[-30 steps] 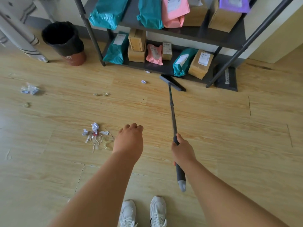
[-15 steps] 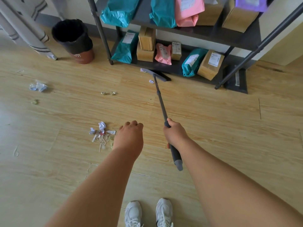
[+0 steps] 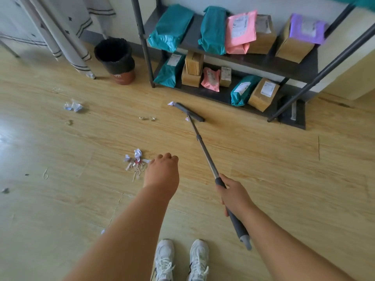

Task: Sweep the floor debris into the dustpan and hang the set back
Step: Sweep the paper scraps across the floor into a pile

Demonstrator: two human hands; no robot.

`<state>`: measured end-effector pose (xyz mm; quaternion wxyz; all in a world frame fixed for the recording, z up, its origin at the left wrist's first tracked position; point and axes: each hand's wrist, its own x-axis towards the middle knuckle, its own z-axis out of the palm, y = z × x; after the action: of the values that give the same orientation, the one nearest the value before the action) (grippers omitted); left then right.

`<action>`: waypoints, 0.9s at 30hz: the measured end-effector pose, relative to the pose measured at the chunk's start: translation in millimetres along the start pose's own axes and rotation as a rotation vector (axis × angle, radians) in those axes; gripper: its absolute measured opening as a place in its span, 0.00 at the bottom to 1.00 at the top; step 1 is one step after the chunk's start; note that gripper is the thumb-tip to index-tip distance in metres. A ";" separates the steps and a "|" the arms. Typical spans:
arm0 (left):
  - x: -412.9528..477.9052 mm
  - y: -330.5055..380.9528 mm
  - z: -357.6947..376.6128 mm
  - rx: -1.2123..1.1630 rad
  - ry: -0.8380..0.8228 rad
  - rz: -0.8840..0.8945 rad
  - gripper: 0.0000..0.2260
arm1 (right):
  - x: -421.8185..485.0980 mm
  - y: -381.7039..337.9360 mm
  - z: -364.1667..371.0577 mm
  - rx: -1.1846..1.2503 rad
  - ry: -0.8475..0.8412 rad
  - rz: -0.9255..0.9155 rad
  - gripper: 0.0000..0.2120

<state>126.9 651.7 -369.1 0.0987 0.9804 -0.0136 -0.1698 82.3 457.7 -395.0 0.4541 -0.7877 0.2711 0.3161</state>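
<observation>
Bare forearms (image 3: 140, 222), bare left hand (image 3: 162, 172), bare right hand (image 3: 233, 196), white lace-up trainers (image 3: 164, 258)

A black-lined bin (image 3: 116, 61) stands on the wood floor (image 3: 284, 169) beside the dark shelf rack (image 3: 263, 61). Its two shelves carry teal mailers (image 3: 170, 27), pink mailers (image 3: 239, 31) and cardboard boxes (image 3: 262, 94). Striped cloth (image 3: 67, 31) hangs at the left.

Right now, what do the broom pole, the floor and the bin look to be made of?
The broom pole: likely metal, grey sheen and a telescopic joint; its dark grip looks like matte foam or rubber. The floor: wood-grain planks with glossy glare, perhaps laminate or vinyl. The bin: smooth brown plastic, probably, lined with a black bag.
</observation>
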 end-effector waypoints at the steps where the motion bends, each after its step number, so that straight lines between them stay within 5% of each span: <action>1: -5.3 1.0 -1.3 0.001 0.001 0.000 0.15 | -3.2 -3.4 0.6 0.027 0.009 0.002 0.24; 6: -15.5 -8.9 0.8 0.009 0.020 -0.029 0.16 | 24.3 -42.5 3.1 0.168 0.059 0.066 0.24; 18: -27.0 -26.7 11.3 0.006 0.011 -0.128 0.18 | 40.6 -70.5 20.7 -0.207 -0.143 -0.018 0.25; 27: -58.0 -11.7 -29.3 -0.044 0.030 -0.174 0.19 | -33.9 -45.3 -14.7 -0.361 -0.121 -0.086 0.26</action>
<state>82.0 672.2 -325.2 0.1054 0.9779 0.0769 -0.1632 96.2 469.4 -339.5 0.3339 -0.8468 0.1485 0.3866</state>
